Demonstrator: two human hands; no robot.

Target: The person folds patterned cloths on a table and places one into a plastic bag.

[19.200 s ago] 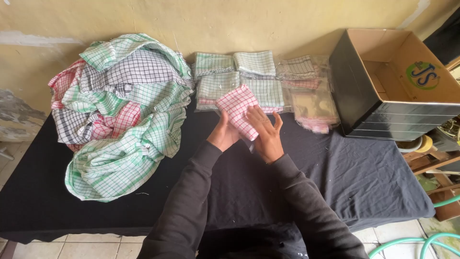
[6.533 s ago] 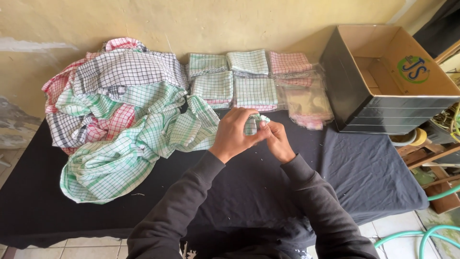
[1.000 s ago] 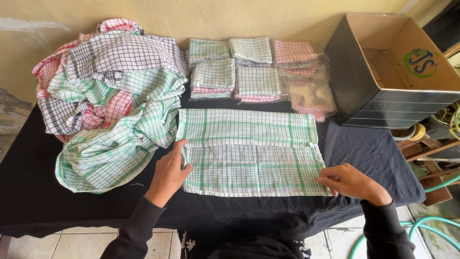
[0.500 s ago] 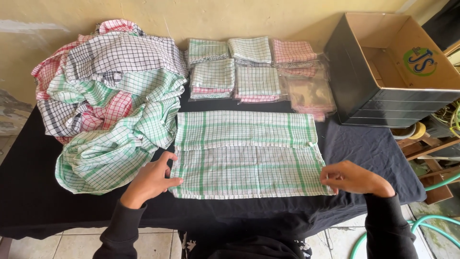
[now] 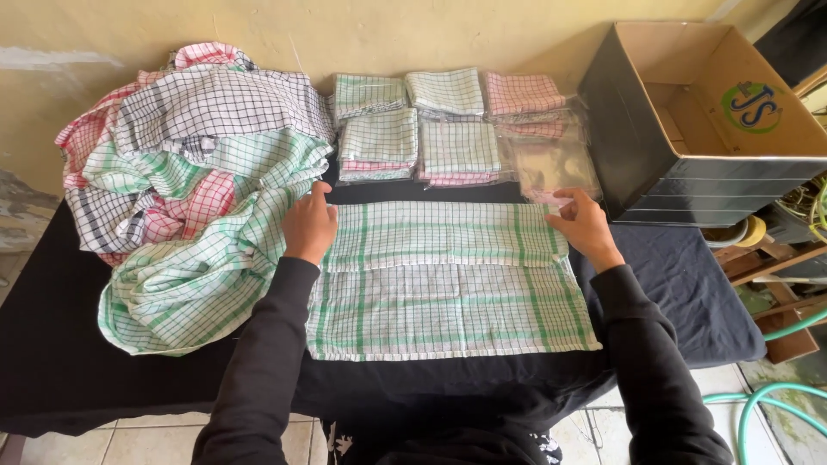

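A green-and-white checked cloth (image 5: 448, 293) lies spread on the black-covered table (image 5: 689, 293), with one layer folded over its far half. My left hand (image 5: 308, 226) rests on the cloth's far left corner, fingers flat. At the far right corner my right hand (image 5: 584, 226) presses down the same way. Both arms wear dark sleeves. Neither hand grips anything.
A heap of loose checked cloths (image 5: 185, 181) in green, red and dark checks fills the left. Folded cloths in stacks (image 5: 418, 129) and clear bags (image 5: 551, 159) lie along the back wall. An open cardboard box (image 5: 715, 120) stands at the right. A green hose (image 5: 767, 405) lies on the floor.
Both hands moved from the cloth's near edge up to its far corners. The near part of the cloth has been folded over the far half.
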